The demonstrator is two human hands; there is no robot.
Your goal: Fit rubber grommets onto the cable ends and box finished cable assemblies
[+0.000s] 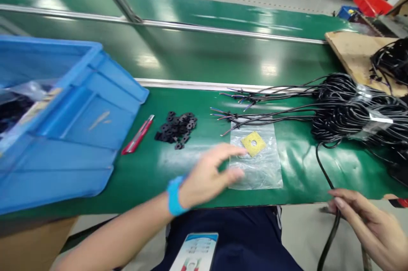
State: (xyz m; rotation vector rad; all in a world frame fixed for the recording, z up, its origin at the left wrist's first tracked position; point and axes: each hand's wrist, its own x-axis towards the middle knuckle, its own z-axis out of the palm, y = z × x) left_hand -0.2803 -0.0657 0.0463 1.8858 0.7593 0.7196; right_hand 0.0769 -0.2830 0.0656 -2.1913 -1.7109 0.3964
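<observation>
My left hand [210, 173], with a blue band at the wrist, reaches over the table with thumb and fingers apart and nothing between them. Just beyond its fingertips, a yellow square plate [247, 140] with a round hole lies on a clear plastic bag [264, 173]. At the table's front edge, my right hand [366, 220] pinches a black cable [328, 175] between thumb and fingers. This cable runs up toward the coiled black cables [338, 109] and hangs down below the edge. Stripped coloured wire ends [223, 114] point left, above the bag.
A pile of small black plastic parts [178, 126] lies left of centre, beside a red utility knife [138, 135]. A large blue bin [95, 122] stands at the left. Behind runs a metal rail [197, 85]; a wooden board [350, 49] with more cable sits at back right.
</observation>
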